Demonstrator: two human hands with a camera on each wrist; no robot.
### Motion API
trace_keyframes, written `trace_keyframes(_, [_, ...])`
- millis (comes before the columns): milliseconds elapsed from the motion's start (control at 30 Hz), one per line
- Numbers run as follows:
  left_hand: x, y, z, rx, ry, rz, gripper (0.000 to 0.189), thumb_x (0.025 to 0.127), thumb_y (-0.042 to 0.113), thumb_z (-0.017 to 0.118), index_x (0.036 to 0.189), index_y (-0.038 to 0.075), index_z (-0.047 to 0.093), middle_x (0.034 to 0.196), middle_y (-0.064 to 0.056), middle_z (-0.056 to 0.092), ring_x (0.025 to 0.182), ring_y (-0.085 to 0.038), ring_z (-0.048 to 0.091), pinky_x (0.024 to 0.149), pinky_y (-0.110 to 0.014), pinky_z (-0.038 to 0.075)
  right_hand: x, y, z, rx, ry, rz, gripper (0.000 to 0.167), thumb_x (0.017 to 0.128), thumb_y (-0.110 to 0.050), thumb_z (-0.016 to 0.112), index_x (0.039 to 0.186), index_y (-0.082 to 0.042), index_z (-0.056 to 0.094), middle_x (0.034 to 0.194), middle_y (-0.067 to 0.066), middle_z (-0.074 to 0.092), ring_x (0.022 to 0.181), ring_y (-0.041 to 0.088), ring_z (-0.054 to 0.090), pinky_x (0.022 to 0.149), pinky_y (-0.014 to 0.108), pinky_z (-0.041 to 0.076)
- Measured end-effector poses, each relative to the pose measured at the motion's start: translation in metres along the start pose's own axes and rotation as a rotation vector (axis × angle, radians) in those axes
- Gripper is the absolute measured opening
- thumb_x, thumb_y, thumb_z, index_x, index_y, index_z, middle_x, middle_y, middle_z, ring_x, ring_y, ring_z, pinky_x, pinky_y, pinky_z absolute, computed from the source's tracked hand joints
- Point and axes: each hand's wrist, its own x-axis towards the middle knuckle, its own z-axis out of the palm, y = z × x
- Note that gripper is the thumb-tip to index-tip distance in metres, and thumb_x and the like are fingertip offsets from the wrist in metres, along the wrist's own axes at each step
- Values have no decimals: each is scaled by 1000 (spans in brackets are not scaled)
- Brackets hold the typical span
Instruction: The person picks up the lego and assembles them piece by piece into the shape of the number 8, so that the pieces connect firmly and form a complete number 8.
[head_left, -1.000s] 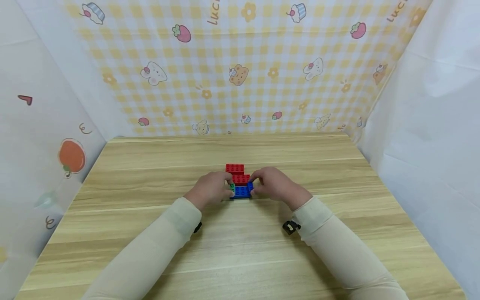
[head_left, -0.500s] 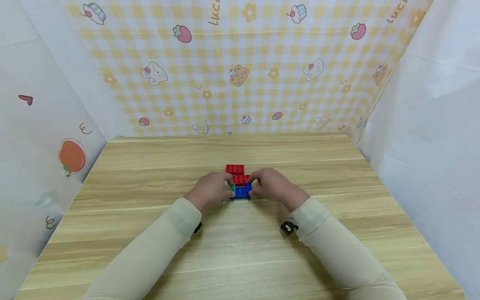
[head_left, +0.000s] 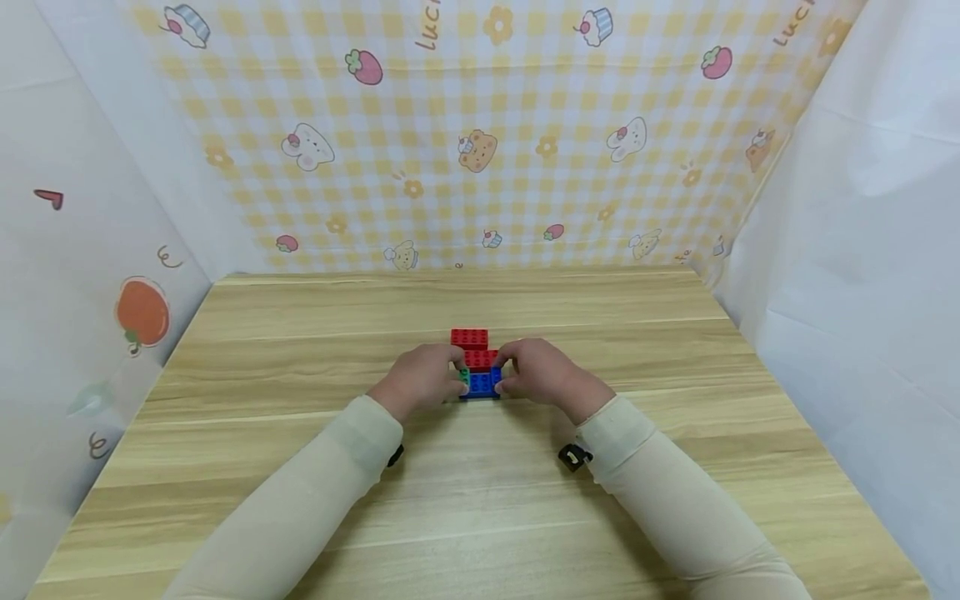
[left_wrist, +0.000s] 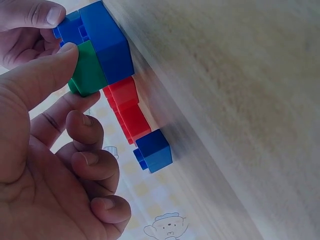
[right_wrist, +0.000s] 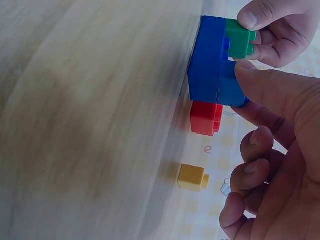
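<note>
My left hand (head_left: 423,377) pinches a green building brick (left_wrist: 90,70) between thumb and forefinger. The brick sits at the left end of a longer blue brick (right_wrist: 207,62), which lies on the table. At that blue brick's right end, thumb and forefinger of my right hand (head_left: 542,375) pinch a small blue brick (right_wrist: 231,84) seated flush against its top. Studs of the long brick show between the two smaller ones. Just behind is a red brick (head_left: 480,359), with another red brick (head_left: 469,337) farther back and slightly left.
In the left wrist view a separate blue brick (left_wrist: 154,151) stands beyond the red ones. A yellow brick (right_wrist: 191,177) shows in the right wrist view. Both are hidden in the head view. A patterned cloth (head_left: 480,100) hangs behind the wooden table (head_left: 480,517).
My right hand has shifted slightly left with the small blue brick, which now lines up with the long blue brick's right end. My left hand has stayed in place on the green brick.
</note>
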Motion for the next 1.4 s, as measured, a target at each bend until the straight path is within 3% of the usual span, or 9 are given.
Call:
trace_keyframes(467, [-1, -1, 1, -9, 0, -3, 21, 96, 27, 79, 111, 15, 69, 109, -2, 70, 86, -22, 61, 81, -38, 52, 0, -1, 1, 80, -20, 40, 30, 92, -20, 84, 118, -9, 74, 72, -1, 54, 65, 14, 47, 60, 27, 39])
trace_keyframes(833, [-3, 0, 1, 0, -1, -25, 21, 96, 28, 79, 111, 16, 69, 113, -3, 71, 90, -24, 60, 83, -40, 52, 0, 0, 2, 57, -31, 21, 31, 93, -22, 83, 121, -10, 73, 65, -4, 48, 58, 12, 43, 57, 27, 36])
trace_keyframes(1233, [-2, 1, 1, 5, 1, -9, 22, 96, 28, 79, 111, 16, 69, 113, -3, 71, 91, -23, 61, 84, -40, 53, 1, 3, -6, 72, 8, 5, 37, 96, -30, 80, 128, -14, 72, 76, 1, 57, 67, 16, 49, 61, 30, 40])
trace_keyframes(1400, [-1, 2, 1, 4, 0, -8, 23, 96, 28, 79, 112, 15, 69, 112, -2, 71, 92, -23, 61, 85, -40, 53, 4, 6, -13, 82, 37, 44, 35, 99, -30, 76, 131, -15, 71, 83, 4, 58, 74, 20, 52, 65, 32, 43])
